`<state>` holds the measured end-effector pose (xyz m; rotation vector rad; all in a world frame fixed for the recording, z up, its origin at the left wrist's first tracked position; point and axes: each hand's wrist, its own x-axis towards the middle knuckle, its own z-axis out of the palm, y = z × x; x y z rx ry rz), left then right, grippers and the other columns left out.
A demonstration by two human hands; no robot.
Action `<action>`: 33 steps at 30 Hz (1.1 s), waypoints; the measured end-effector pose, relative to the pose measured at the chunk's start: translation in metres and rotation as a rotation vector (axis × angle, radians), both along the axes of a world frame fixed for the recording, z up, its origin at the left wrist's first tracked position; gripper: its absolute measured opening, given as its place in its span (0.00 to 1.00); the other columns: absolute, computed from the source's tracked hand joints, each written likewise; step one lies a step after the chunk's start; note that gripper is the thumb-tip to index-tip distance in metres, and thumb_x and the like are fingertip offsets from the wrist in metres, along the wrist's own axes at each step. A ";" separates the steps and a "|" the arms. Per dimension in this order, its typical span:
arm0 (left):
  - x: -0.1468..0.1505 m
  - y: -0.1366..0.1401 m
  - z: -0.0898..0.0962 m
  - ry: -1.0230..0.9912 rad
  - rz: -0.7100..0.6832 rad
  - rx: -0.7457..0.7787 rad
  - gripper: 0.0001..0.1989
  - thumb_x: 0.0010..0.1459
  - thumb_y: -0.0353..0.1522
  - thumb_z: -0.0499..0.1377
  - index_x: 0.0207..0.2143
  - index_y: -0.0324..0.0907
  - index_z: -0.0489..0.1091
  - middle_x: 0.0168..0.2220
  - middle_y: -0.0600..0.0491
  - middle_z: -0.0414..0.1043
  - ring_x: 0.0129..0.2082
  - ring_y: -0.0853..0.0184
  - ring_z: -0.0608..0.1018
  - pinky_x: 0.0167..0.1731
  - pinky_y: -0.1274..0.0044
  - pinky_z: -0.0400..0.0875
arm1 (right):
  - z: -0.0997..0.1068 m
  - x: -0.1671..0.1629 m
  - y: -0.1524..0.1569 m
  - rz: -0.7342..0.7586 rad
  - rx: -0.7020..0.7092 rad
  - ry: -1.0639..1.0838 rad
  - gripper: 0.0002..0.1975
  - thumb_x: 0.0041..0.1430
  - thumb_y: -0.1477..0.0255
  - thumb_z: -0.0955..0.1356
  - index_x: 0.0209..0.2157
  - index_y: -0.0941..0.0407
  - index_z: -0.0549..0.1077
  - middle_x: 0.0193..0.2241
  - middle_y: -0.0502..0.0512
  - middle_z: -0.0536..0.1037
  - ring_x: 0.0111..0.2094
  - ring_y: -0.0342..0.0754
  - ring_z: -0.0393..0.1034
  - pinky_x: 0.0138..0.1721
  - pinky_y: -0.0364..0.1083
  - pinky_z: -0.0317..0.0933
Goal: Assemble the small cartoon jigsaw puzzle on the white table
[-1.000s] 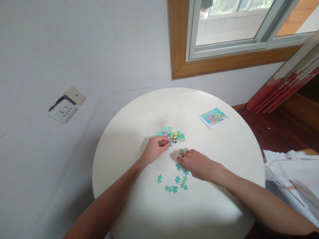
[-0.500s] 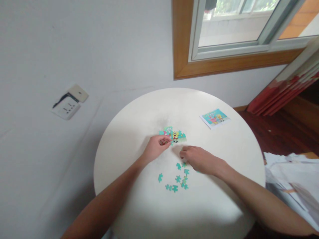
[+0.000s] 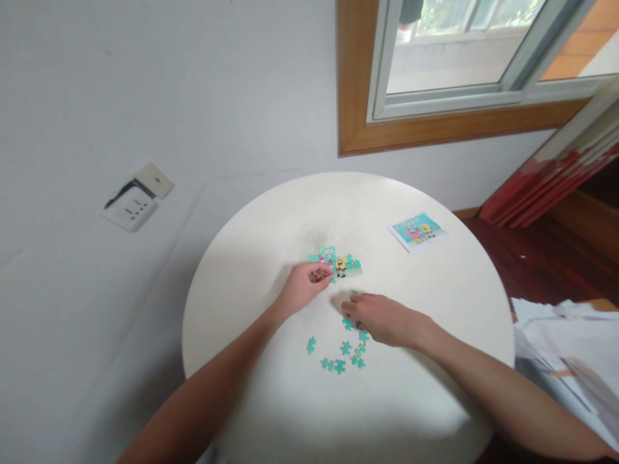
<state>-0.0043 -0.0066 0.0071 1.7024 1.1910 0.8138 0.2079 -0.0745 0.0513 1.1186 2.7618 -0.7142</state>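
A partly joined jigsaw puzzle with cartoon figures lies flat on the round white table. My left hand rests over its lower left part, thumb and fingers closed together at the puzzle's edge; whether a piece is between them is hidden. Just nearer to me, my right hand is low over the loose pieces with its fingers curled down. A green bit shows beyond those fingers, and what they grip cannot be made out. Several loose green puzzle pieces lie below that hand, with a single piece off to their left.
A small picture card of the same cartoon lies at the right back of the white table. Behind stand the wall and a wood-framed window. Papers are piled beyond the table's right edge.
My right hand has moved slightly toward me and to the left, over the nearest loose pieces. The left hand stays at the puzzle.
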 end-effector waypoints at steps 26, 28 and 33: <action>0.007 -0.010 0.009 -0.306 -0.059 -0.242 0.14 0.50 0.40 0.69 0.33 0.38 0.77 0.34 0.50 0.80 0.33 0.67 0.80 0.39 0.76 0.77 | -0.035 -0.020 0.031 -0.908 -0.378 1.067 0.12 0.51 0.64 0.72 0.24 0.59 0.74 0.21 0.53 0.78 0.22 0.42 0.69 0.25 0.41 0.60; 0.006 -0.011 0.008 -0.324 -0.061 -0.263 0.14 0.50 0.39 0.69 0.34 0.38 0.78 0.34 0.50 0.80 0.33 0.68 0.80 0.39 0.76 0.77 | -0.036 -0.020 0.031 -0.929 -0.371 1.047 0.12 0.50 0.64 0.72 0.22 0.59 0.74 0.19 0.51 0.76 0.20 0.41 0.65 0.23 0.41 0.57; 0.007 -0.012 0.011 -0.364 -0.010 -0.307 0.16 0.46 0.38 0.72 0.34 0.37 0.78 0.33 0.50 0.80 0.32 0.69 0.80 0.37 0.78 0.77 | -0.036 -0.020 0.031 -0.934 -0.406 1.043 0.11 0.51 0.65 0.71 0.24 0.59 0.76 0.20 0.52 0.77 0.20 0.41 0.66 0.23 0.41 0.57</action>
